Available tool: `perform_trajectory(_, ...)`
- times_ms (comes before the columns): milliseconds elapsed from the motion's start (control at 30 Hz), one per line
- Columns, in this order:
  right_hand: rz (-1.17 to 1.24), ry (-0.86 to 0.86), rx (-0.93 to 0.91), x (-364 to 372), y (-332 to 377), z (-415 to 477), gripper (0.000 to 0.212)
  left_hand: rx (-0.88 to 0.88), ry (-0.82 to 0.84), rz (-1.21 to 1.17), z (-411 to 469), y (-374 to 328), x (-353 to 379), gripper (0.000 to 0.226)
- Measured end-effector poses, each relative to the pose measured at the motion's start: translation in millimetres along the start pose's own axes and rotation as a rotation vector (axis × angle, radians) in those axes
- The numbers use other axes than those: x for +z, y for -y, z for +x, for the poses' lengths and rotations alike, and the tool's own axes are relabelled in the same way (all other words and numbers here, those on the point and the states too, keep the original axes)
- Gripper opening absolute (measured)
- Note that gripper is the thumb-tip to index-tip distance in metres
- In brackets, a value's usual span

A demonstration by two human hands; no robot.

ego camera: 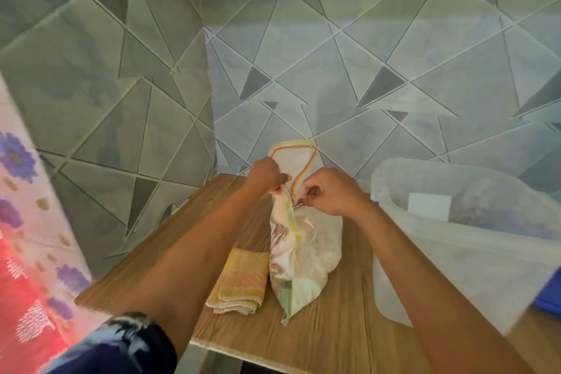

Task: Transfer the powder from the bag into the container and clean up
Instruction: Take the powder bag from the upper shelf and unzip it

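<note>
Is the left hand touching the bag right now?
Touching. The head view shows the left hand with its fingers curled round the bunched top of the bag, no gap between them.

A wooden table [334, 337] lay beneath the fingers [312, 184]. A grey tiled wall [334, 70] stood beyond them, a flowered cloth [18, 222] hung far to their left, and a blue object [549, 291] sat far right.

Above the grip the bag [306, 252] is white, orange-trimmed; below it, cream with yellow-green print. Down-left of the grip, a yellow-orange, faintly checked cloth [239, 279] on the brown wood-grain table [334, 343].
</note>
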State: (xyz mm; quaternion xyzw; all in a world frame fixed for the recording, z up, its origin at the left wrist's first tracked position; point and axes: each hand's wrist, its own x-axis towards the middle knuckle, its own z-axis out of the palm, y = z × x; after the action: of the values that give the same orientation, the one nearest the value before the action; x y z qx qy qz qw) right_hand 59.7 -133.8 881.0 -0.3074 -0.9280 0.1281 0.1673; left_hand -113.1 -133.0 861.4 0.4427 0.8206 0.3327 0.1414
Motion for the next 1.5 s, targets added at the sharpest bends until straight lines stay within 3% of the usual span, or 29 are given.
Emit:
perform_trajectory(133,0.046,-0.043,0.071,2,-8,7,0.022,-0.072,0.075,-0.242,-12,12,-13,0.029)
perform_trajectory(267,0.101,-0.133,0.166,-2,-20,14,0.018,-0.071,0.107,-0.426,-50,17,-17,0.036)
perform_trajectory(433,0.087,-0.070,0.226,-5,-37,25,0.026,0.136,0.157,-0.353,-102,35,17,0.046)
perform_trajectory(533,0.064,0.095,0.153,-4,-36,25,0.036,0.132,-0.140,-0.251,-108,34,40,0.024)
perform_trajectory(600,0.066,0.164,0.105,-1,-34,21,0.042,0.135,-0.282,-0.222,-99,31,42,0.042)
perform_trajectory(833,0.050,0.201,0.098,-12,-45,30,0.062,0.190,-0.403,-0.137,-49,11,20,0.032)
perform_trajectory(1000,0.109,0.248,0.021,-15,-43,61,0.074,0.260,-0.489,-0.352,-41,35,42,0.035)
perform_trajectory(1067,0.152,0.324,-0.069,-10,-35,71,0.089,0.239,-0.451,-0.416,-33,42,41,0.035)
perform_trajectory(1133,0.090,0.352,-0.180,-4,-25,80,0.090,0.236,-0.369,-0.429,-26,43,32,0.034)
perform_trajectory(1233,-0.014,0.301,-0.257,6,-13,96,0.066,0.228,-0.209,-0.471,-19,47,19,0.022)
perform_trajectory(1300,-0.148,0.192,-0.286,8,-10,104,0.044,0.220,-0.120,-0.499,-21,52,13,0.026)
perform_trajectory(1367,-0.253,0.125,-0.292,7,-12,108,0.038,0.209,-0.040,-0.503,-28,57,11,0.020)
perform_trajectory(1500,-0.126,0.108,-0.375,3,-23,103,0.022,0.128,0.129,-0.334,-49,72,35,0.020)
